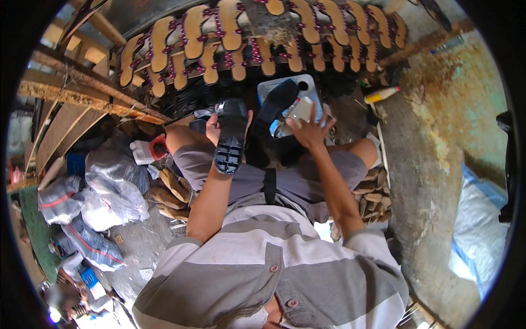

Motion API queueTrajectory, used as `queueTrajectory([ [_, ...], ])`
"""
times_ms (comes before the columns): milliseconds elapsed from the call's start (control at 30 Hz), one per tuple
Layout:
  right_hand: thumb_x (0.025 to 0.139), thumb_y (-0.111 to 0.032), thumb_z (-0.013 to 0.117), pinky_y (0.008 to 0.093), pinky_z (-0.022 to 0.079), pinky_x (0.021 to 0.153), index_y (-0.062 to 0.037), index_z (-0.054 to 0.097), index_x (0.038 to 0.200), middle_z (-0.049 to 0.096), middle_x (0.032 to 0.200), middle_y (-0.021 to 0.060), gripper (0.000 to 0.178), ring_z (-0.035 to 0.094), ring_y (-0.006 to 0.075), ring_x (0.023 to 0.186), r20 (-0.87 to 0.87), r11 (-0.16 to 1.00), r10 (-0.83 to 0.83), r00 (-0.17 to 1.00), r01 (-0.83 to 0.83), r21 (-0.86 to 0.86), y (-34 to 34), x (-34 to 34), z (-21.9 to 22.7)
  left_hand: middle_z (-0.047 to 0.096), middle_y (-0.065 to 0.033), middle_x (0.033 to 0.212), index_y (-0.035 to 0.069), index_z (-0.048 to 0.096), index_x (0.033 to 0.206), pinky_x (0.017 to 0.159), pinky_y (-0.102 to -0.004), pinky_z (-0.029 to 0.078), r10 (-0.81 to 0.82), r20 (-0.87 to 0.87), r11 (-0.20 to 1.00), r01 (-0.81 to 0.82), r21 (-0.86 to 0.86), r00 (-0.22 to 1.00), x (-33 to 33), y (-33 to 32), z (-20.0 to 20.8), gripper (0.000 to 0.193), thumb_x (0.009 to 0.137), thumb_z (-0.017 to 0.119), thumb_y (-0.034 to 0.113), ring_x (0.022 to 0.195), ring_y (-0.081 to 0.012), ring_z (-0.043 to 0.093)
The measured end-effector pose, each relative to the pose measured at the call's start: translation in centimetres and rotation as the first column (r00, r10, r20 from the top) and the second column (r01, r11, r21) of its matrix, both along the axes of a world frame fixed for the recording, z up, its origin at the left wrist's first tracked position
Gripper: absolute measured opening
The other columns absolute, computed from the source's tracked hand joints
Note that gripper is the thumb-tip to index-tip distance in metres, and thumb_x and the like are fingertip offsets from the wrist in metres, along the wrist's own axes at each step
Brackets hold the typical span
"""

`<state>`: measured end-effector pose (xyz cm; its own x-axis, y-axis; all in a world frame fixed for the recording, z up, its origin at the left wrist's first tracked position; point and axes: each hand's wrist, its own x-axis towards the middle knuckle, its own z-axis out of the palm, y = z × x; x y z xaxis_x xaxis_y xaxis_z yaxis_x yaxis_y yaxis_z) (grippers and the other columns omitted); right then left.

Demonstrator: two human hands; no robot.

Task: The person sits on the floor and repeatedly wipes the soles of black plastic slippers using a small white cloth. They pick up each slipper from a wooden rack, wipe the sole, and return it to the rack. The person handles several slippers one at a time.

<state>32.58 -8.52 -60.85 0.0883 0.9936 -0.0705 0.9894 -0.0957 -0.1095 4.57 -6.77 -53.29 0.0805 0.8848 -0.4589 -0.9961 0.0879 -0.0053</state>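
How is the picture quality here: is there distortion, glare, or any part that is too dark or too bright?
Head view: strong fisheye bending, black corners around the round image; the grey concrete floor at right is sunlit and pale; the area around the white plastic tray lies in deep shadow; the black treaded shoe sole in the left hand stays sharp.

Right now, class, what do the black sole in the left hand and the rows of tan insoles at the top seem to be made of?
Black sole, held by the left hand: probably moulded rubber or plastic; matt black with raised tread blocks. Tan insoles: look like leather or leather-like board; smooth, flat, with dark red straps, though the material cannot be told for sure.
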Motion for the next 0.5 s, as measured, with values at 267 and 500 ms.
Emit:
queueTrajectory([
  [267,0.103,-0.059,0.039,0.0584,-0.004,0.122,-0.0011,0.046,0.151,0.058,0.142,0.0156,0.076,0.034,0.0263,0.148,-0.960,0.963,-0.268,0.083,0.015,-0.267,-2.6,-2.6,8.3,0.070,-0.0089,0.127,0.023,0.067,0.122,0.110,-0.0672,0.040,-0.082,0.011,0.994,0.081,0.077,0.997,1.2,-0.1,2.7,0.030,0.098,0.055,0.034,0.121,-0.0380,0.063],
  [500,0.103,-0.057,0.040,0.0631,-0.001,0.121,-0.0418,0.072,0.130,0.001,0.172,0.0186,0.045,0.002,0.0547,0.151,-0.656,0.951,0.308,0.688,-0.199,0.238,-6.2,-10.2,13.9,0.067,-0.0110,0.131,0.027,0.056,0.141,0.101,-0.0633,0.049,-0.206,-0.125,0.955,0.227,0.189,0.970,3.0,-1.8,4.1,0.041,0.101,0.054,0.037,0.117,-0.0373,0.064],
])
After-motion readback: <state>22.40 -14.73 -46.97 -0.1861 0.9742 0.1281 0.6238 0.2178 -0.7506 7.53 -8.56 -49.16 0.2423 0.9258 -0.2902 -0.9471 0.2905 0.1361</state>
